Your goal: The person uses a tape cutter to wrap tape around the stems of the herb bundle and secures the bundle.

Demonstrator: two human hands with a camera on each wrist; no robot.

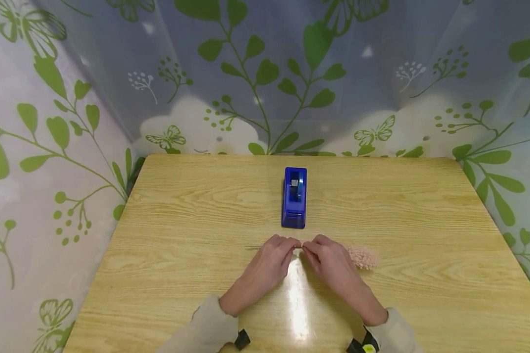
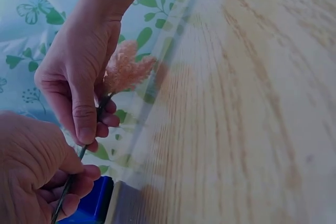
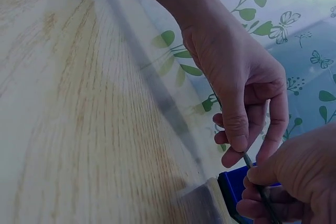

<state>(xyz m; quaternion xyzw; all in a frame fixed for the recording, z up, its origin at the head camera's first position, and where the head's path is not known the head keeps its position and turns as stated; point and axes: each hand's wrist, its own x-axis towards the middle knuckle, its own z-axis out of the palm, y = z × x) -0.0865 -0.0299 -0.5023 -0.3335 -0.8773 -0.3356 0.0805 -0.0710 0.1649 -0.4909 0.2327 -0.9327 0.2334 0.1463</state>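
Observation:
An artificial flower stem with a fluffy pink head (image 1: 363, 257) is held crosswise by both hands above the table. My left hand (image 1: 269, 257) pinches its thin dark stem (image 2: 63, 195) between thumb and fingers; the stem's far end sticks out to the left. Close beside it, fingertips almost meeting, my right hand (image 1: 333, 262) pinches the same stem nearer the pink head. In the right wrist view a short bit of stem (image 3: 247, 159) shows between the two hands. The pink head (image 2: 126, 67) pokes out behind the right hand in the left wrist view.
A blue tape dispenser (image 1: 294, 218) stands on the wooden table (image 1: 194, 206) just beyond the hands. Curtains (image 1: 265, 113) printed with green leaves and butterflies enclose the table at the back and sides. Light glares off the tabletop between the forearms.

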